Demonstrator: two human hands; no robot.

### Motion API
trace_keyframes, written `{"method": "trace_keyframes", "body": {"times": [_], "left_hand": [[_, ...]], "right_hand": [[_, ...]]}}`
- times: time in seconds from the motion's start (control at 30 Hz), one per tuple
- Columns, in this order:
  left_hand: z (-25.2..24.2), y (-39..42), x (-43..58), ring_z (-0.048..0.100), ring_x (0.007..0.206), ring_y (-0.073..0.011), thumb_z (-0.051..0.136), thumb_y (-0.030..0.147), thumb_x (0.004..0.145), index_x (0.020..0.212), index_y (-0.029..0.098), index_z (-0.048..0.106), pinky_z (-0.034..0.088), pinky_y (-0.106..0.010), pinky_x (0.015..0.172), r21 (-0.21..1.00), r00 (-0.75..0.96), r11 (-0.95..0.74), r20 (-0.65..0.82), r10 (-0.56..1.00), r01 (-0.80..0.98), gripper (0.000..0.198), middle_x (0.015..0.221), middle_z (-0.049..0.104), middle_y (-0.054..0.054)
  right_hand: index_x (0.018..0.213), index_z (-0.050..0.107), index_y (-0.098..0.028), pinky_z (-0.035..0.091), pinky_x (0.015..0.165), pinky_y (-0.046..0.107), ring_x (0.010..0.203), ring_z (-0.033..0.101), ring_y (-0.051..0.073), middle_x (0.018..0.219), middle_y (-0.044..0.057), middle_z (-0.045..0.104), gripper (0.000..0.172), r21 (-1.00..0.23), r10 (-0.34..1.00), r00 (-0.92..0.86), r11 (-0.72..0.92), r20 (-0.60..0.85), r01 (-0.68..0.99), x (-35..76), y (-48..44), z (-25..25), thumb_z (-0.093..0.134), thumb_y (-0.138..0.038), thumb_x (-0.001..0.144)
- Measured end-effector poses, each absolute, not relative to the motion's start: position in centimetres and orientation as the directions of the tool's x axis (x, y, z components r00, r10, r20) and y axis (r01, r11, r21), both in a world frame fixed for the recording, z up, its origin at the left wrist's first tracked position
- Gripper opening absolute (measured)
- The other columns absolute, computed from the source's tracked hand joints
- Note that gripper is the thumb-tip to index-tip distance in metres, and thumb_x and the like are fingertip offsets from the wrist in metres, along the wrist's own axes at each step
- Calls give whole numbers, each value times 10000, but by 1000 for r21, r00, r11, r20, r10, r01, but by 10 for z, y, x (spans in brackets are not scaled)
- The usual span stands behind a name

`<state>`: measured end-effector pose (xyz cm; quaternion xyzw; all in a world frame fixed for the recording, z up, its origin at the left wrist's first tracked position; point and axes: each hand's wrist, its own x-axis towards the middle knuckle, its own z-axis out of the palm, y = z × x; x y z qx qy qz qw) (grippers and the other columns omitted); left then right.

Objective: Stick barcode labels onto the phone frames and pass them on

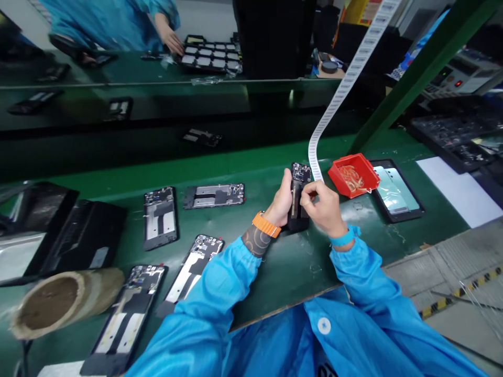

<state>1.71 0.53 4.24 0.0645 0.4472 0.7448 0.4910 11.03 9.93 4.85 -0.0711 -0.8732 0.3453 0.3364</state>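
An open phone body [299, 212] with its inner parts showing is held upright by my left hand [281, 201], whose thumb lies along its left edge. My right hand [323, 205] is over the phone's right side, thumb and index finger pinched together at its surface; anything between them is too small to make out. Several more opened phone bodies lie to the left, among them one lying sideways [214, 196], one upright [160, 217] and a larger one near the front [126, 319]. A red tray [368, 183] with thin orange pieces sits right of my right hand.
A strip of white labels [334, 107] hangs down behind my right hand. Farther right are a black tray [417, 209] with pale green panels and a white sheet [459, 191]. A cardboard tube [80, 298] lies at left. Across the bench, a person's hand [170, 37] touches a parts tray.
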Motion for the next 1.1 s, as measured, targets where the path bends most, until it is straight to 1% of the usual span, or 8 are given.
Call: {"method": "trace_keyframes", "body": {"times": [0.17,0.4,0.53,0.67,0.73,0.87,0.97,1.1], "left_hand": [[45,9,29,715,989,-216,317,665,1013,1097,125,717,564,-310,894,710,-507,-130,-350,788,-692,677,920,752,-88],[47,2,26,712,937,-243,408,755,938,1049,136,746,564,-318,826,831,-550,-9,-360,754,-556,714,888,747,-87],[46,2,28,719,899,-270,424,753,933,1006,133,754,571,-336,761,843,-511,94,-405,758,-529,706,847,747,-93],[43,5,25,725,824,-237,459,752,918,990,138,738,584,-310,746,772,-498,3,-413,762,-635,679,817,744,-86],[45,5,18,722,738,-217,355,765,942,981,135,719,600,-325,716,681,-459,-71,-410,788,-729,729,801,737,-95],[54,-1,-2,712,649,-223,185,768,961,932,121,682,622,-395,660,585,-426,-125,-413,805,-802,816,792,726,-126],[54,-4,-10,725,673,-249,147,759,965,944,115,672,625,-421,636,568,-379,-90,-415,827,-818,831,798,725,-140],[43,-1,-10,736,708,-254,147,754,969,987,113,673,628,-418,647,556,-308,-48,-385,870,-830,830,823,732,-148]], "right_hand": [[961,652,-233,530,733,339,782,643,205,888,51,690,107,-609,312,-766,782,562,-129,107,96,44,556,-210,921],[850,635,-240,496,686,318,706,600,188,795,13,651,60,-707,329,-826,698,458,-114,110,106,52,601,-198,875],[799,581,-226,461,676,313,691,566,184,764,15,612,95,-672,285,-850,734,443,-104,108,105,51,558,-182,879],[831,559,-223,455,710,318,740,569,190,801,27,614,102,-618,176,-885,772,431,-147,115,112,52,516,-195,919],[859,559,-227,457,700,312,741,574,186,809,23,618,102,-619,223,-859,774,462,-132,123,137,56,516,-248,950],[890,561,-206,450,755,371,788,578,224,832,60,621,160,-546,633,-506,770,586,331,136,221,58,458,-297,973],[761,565,-178,412,862,502,906,571,315,802,117,616,257,-298,696,-548,705,465,643,137,268,50,491,-338,949],[929,636,-121,382,899,582,1035,539,379,1016,200,640,165,-161,698,-571,683,431,713,138,283,44,517,-224,882]]}}
